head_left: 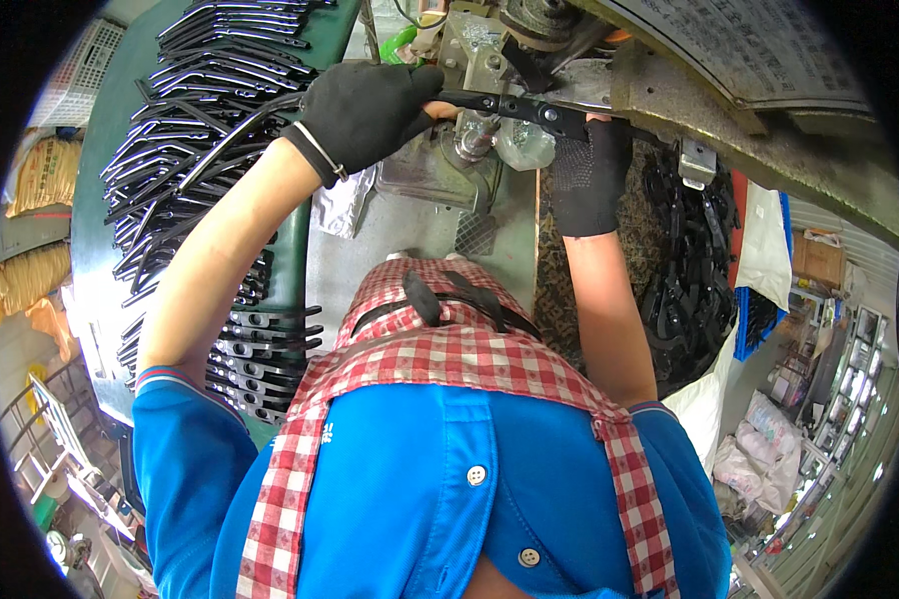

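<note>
A black jointed metal bar point(514, 106) runs between my hands at a machine, its wider pivoted part to the right. My left hand point(365, 112), in a black fingerless-tipped glove with a pale band at the wrist, is closed round its left end. At the other end my right hand point(591, 180), also in a black glove, grips the wider part; its fingers are partly hidden. Right below the bar are a round metal fixture point(469, 138) and a translucent plastic lump point(524, 145) on the machine.
Many similar black bars point(210, 130) lie in rows on a green table point(95, 230) at left. Black metal parts point(684, 290) are heaped at right. Close above my right hand juts the machine's heavy metal edge point(729, 130). A clear plastic bag point(342, 205) lies near my left wrist.
</note>
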Motion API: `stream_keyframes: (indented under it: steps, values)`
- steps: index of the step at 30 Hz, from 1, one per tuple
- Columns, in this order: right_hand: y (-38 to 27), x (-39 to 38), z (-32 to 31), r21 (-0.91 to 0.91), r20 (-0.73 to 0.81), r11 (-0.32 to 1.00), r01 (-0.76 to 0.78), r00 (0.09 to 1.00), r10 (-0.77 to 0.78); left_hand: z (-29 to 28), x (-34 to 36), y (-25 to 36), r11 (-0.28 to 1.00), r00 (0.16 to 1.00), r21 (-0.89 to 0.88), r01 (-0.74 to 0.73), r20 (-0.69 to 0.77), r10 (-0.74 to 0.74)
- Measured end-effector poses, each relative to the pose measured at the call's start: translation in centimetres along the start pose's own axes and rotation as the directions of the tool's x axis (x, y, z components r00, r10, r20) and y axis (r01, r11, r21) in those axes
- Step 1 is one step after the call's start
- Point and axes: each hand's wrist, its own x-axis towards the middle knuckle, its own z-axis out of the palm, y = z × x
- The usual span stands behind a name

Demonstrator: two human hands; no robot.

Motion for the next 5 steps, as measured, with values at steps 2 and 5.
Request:
stream_keyframes:
  steps: [2, 5]
  values:
    - [0.70, 0.07, -0.31, 0.108, 0.019, 0.992, -0.059, 0.998, 0.057, 0.20, 0.22, -0.44, 0.999, 0.999, -0.041, -0.029, 0.033, 0.030]
    - [1.08, -0.17, -0.02, 0.235, -0.036, 0.939, -0.251, 0.963, 0.267, -0.24, 0.54, -0.71, 0.995, 0.992, -0.089, -0.044, 0.113, 0.053]
